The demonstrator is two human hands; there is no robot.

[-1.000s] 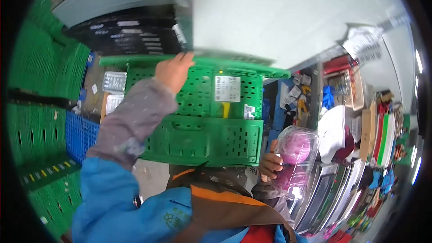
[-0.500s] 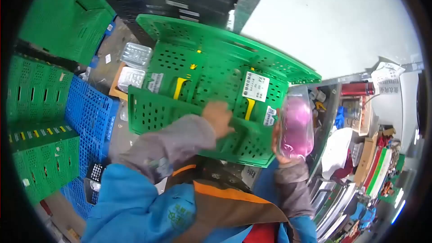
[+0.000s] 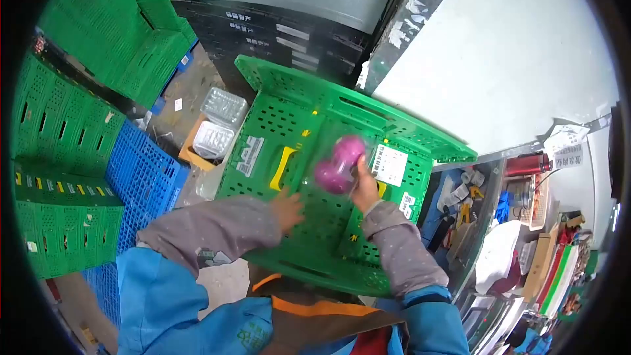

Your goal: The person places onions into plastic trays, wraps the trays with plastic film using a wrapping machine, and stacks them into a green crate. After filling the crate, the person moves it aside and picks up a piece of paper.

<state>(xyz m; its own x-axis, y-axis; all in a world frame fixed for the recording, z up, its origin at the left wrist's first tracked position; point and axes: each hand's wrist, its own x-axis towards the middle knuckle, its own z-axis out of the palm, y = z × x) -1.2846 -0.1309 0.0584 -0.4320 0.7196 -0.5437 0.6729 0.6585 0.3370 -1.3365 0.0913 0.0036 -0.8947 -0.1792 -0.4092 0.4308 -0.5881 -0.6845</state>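
A green perforated folding crate (image 3: 296, 112) lies in front of me, its far wall raised and its floor panels showing. My right hand (image 3: 365, 187) grips a clear plastic pack of purple round produce (image 3: 341, 165) from its right side, above the middle of the crate. Motion blur hides the pack's edges. My left hand (image 3: 288, 212) is at the near left of the crate, fingers apart and slightly blurred, just below a yellow strip (image 3: 282, 167). Right of the pack, a white printed label (image 3: 390, 164) is on the crate.
Stacked green crates (image 3: 69, 223) and a blue crate (image 3: 141, 171) stand left. Clear trays (image 3: 223, 108) sit over a cardboard box (image 3: 192, 148). Dark crates (image 3: 282, 39) are behind, a white surface (image 3: 513, 46) at far right, and a cluttered shelf (image 3: 460, 207) right of the crate.
My right hand has brought the purple pack from beyond the crate's right end to over its middle. My left hand has moved left and down off the near panel, which now sits lower.
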